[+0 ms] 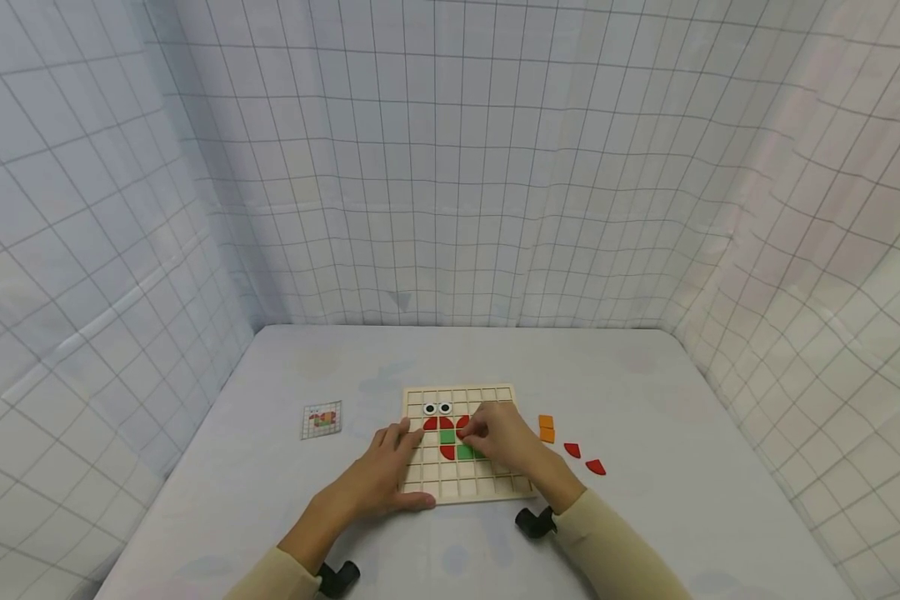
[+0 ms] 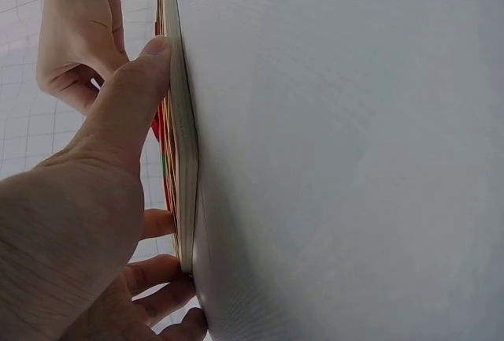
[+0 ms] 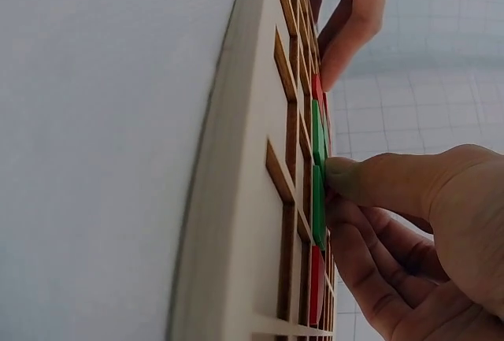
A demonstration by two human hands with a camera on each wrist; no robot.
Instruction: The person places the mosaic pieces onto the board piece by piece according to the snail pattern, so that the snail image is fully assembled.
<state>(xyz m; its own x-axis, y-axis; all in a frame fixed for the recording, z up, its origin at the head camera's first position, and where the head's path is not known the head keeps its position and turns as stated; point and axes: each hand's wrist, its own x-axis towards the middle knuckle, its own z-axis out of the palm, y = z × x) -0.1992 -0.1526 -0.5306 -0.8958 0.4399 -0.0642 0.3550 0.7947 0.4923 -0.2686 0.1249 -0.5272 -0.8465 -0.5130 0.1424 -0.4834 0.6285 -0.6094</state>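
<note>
Pale wood forms the grid board, touched along its near-left corner by the left hand, fingers spread. Over the board's middle, right hand fingertips are drawn together beside green squares; whether any piece is pinched cannot be told. Orange squares are laid right of the board.

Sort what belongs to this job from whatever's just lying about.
Job:
board
eyes
green squares
red pieces
probably card (similar design), orange squares, loose red pieces

Lying about:
nothing evident; curtain and wrist devices seem just setup
</note>
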